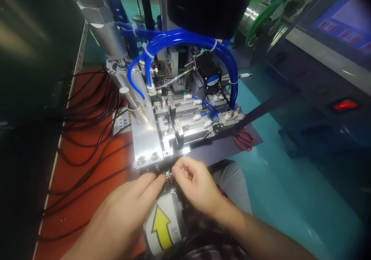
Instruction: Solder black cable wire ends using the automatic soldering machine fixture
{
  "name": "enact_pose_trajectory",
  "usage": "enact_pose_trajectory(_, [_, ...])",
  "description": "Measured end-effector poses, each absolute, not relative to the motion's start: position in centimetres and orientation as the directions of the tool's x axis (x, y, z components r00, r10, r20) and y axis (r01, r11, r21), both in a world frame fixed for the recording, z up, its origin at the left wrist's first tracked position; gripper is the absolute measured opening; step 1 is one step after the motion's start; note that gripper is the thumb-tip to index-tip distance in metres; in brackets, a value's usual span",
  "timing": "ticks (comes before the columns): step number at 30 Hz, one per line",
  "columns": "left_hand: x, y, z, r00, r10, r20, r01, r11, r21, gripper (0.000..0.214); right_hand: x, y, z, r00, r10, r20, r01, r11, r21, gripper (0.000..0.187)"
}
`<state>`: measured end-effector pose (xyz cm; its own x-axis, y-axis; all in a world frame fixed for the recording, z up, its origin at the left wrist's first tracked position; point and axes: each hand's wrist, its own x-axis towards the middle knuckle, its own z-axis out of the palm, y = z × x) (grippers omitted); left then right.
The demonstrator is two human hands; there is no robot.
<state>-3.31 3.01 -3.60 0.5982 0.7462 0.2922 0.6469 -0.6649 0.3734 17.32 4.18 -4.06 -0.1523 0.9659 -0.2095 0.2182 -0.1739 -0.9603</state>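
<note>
Teal floor (pixel 290 198), orange bench top (pixel 75 190), red lamp (pixel 344 105) lit.

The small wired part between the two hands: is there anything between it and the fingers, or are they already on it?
Nothing visible stands between them. The left hand and the right hand meet at the small wired part, fingertips pinching it from both sides just below the metal plate of the machine. The part itself is too small to identify.

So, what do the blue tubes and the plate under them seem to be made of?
The blue tubes look like glossy flexible plastic: they bend in smooth loops, carry bright highlights and are bound with white ties. The plate looks like bare metal, probably aluminium, with a dull silver sheen and bolt heads sunk into it.
</note>
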Motion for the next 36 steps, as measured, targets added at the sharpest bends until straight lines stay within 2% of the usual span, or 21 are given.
enact_pose_trajectory(5, [-3.6, 2.6, -4.0, 0.622, 0.75, 0.225, 0.678, -0.659, 0.325, 0.05, 17.3, 4.2, -4.2, -0.165, 0.964, -0.209, 0.202, -0.174, -0.964, 0.025])
enact_pose_trajectory(12, [-3.6, 2.4, -4.0, 0.658, 0.703, 0.271, 0.644, -0.711, 0.281, 0.052, 17.3, 4.4, -4.0, -0.175, 0.964, -0.198, 0.211, -0.16, -0.964, 0.024])
enact_pose_trajectory(17, [-3.7, 2.0, -4.5, 0.663, 0.716, 0.218, 0.643, -0.694, 0.325, 0.058, 17.3, 4.3, -4.2, -0.168, 0.967, -0.193, 0.23, -0.152, -0.961, 0.024])
enact_pose_trajectory(22, [-3.9, 1.9, -4.9, 0.657, 0.718, 0.231, 0.638, -0.692, 0.338, 0.054, 17.2, 4.2, -4.8, -0.155, 0.961, -0.23, 0.175, -0.203, -0.963, 0.024])
enact_pose_trajectory(28, [-3.6, 2.5, -4.7, 0.667, 0.681, 0.302, 0.607, -0.732, 0.31, 0.054, 17.1, 3.8, -4.9, -0.15, 0.984, -0.095, 0.349, -0.037, -0.936, 0.025])
enact_pose_trajectory(30, [-3.6, 2.5, -4.7, 0.667, 0.68, 0.305, 0.607, -0.733, 0.307, 0.054, 17.0, 3.8, -5.0, -0.131, 0.984, -0.121, 0.309, -0.075, -0.948, 0.026])
enact_pose_trajectory(33, [-3.6, 2.1, -4.9, 0.658, 0.695, 0.29, 0.621, -0.719, 0.313, 0.055, 17.1, 3.8, -5.2, -0.125, 0.968, -0.216, 0.153, -0.196, -0.969, 0.027])
enact_pose_trajectory(36, [-3.5, 1.4, -5.1, 0.614, 0.74, 0.274, 0.663, -0.672, 0.329, 0.057, 17.5, 3.8, -5.2, -0.161, 0.956, -0.247, 0.107, -0.231, -0.967, 0.027])
